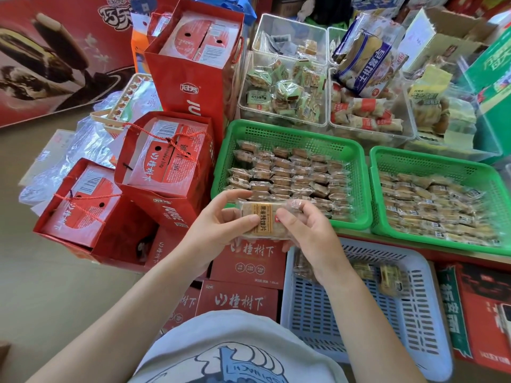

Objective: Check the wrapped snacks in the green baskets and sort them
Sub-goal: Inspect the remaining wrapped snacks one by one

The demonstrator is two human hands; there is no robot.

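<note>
A clear-wrapped snack (262, 218) with an orange label is held between both hands, in front of the left green basket (287, 134). My left hand (218, 230) pinches its left end and my right hand (307, 230) grips its right end. The left green basket holds several rows of brown wrapped snacks (290, 172). The right green basket (431, 161) holds several paler wrapped snacks (431, 205). Below my right arm stands a pale blue basket (409, 313) with a few wrapped snacks (387, 277) in it.
Red gift bags (166, 161) and red boxes (237, 299) crowd the left and the floor below my hands. Clear bins (282, 89) of other packaged snacks stand behind the green baskets. A green carton (495, 78) is at the far right.
</note>
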